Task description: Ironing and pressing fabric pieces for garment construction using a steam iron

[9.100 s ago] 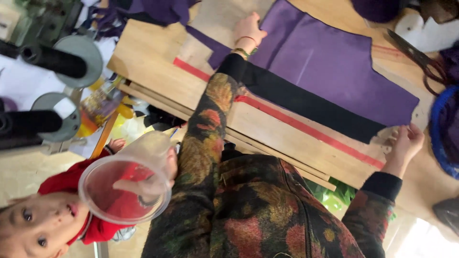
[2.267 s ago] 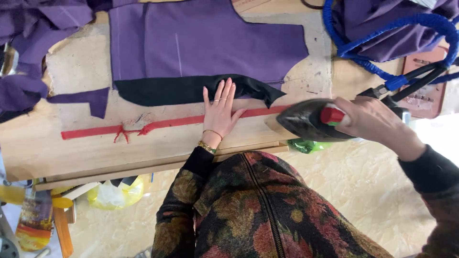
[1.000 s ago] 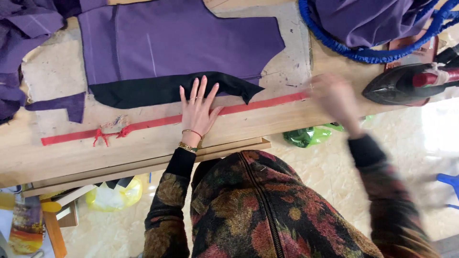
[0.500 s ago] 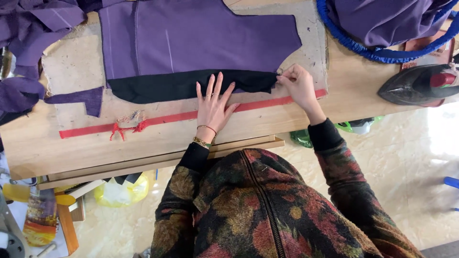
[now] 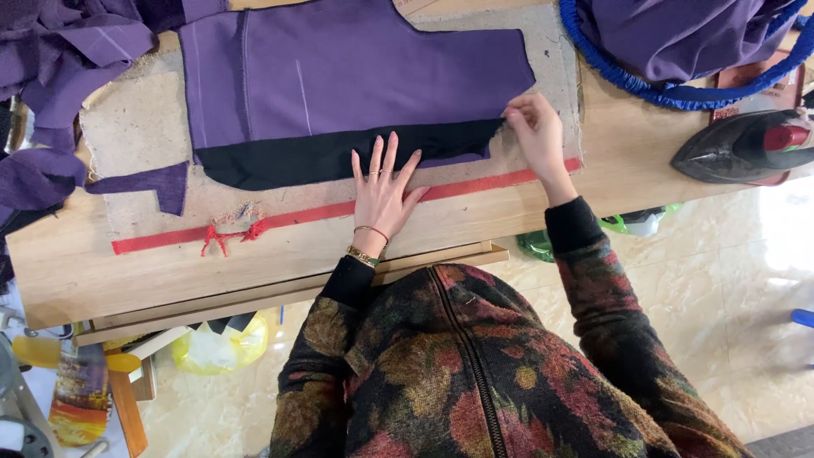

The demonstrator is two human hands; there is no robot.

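A wooden counter is seen from above, and most of its middle is covered by a purple cloth laid flat. Along the near edge of that cloth a black strip is laid, its right end tapering to a point. Nearer than the cloth, a red band runs across the counter, with a knot of red thread on it left of the cloth's middle. More purple fabric is heaped to the left of the cloth, and a blue-rimmed basket holding purple fabric is set to its right. Further right of the cloth, an iron is rested on the counter.

The left hand is laid flat, palm down, across the band and the black strip, its fingers spread and straight. The right hand is placed at the cloth's right edge, where the strip's pointed end is pinched between its fingers.
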